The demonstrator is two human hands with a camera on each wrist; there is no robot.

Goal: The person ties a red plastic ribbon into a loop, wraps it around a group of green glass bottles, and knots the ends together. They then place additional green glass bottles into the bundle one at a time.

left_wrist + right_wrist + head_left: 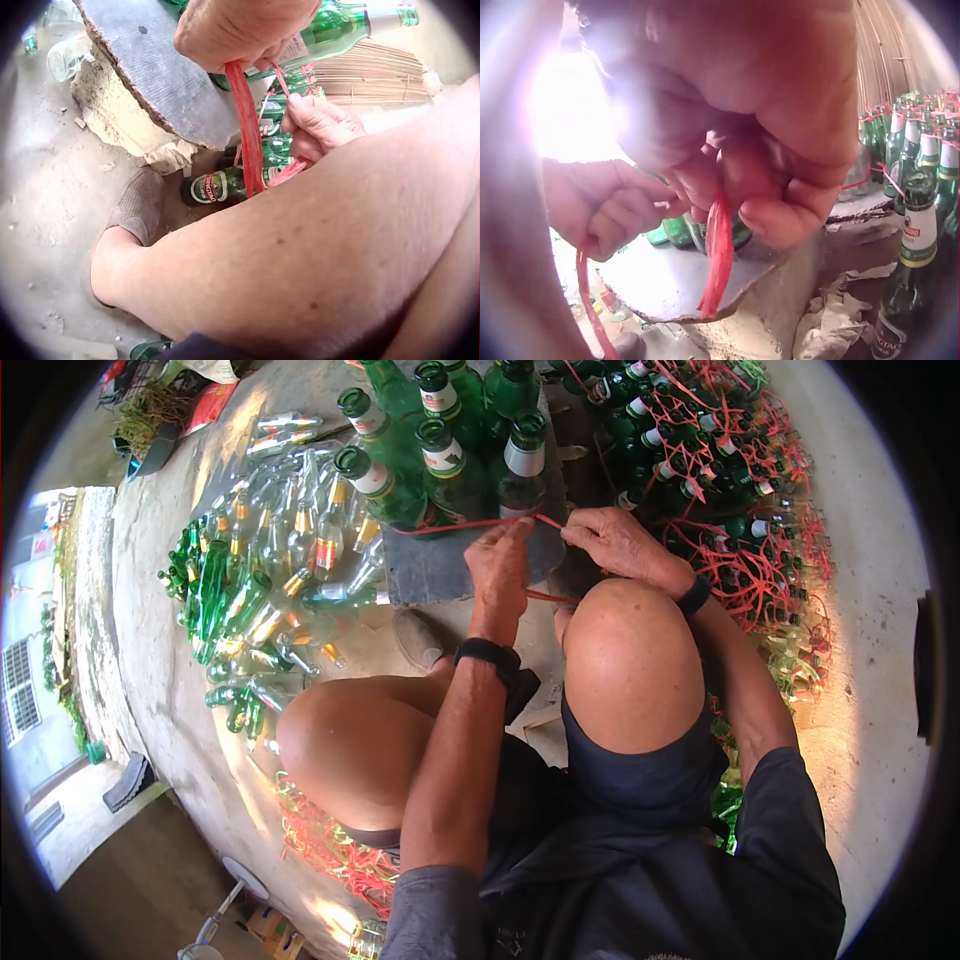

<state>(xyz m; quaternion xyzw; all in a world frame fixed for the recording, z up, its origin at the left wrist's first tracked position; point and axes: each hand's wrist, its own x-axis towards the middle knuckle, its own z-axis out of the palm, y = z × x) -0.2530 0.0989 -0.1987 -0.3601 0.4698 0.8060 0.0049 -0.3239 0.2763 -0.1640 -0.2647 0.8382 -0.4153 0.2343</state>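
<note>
A cluster of upright green glass bottles (440,460) stands on a dark slab (425,575). Red plastic twine (445,528) runs across the near side of the cluster, low on the bottles. At the slab's near edge my left hand (497,568) pinches the twine with curled fingers. My right hand (622,547), just to the right, pinches another stretch of it between thumb and fingers. A flat red strip (244,124) hangs below the left hand in the left wrist view. From the right fingers another red strip (718,259) drops in the right wrist view.
Loose clear and green bottles (290,540) lie in a heap on the floor at left. On the right stand many bottles (700,460) bound with red twine. My knees (635,660) flank the work area; a shoe (418,640) rests near the slab. More twine (350,855) lies behind at left.
</note>
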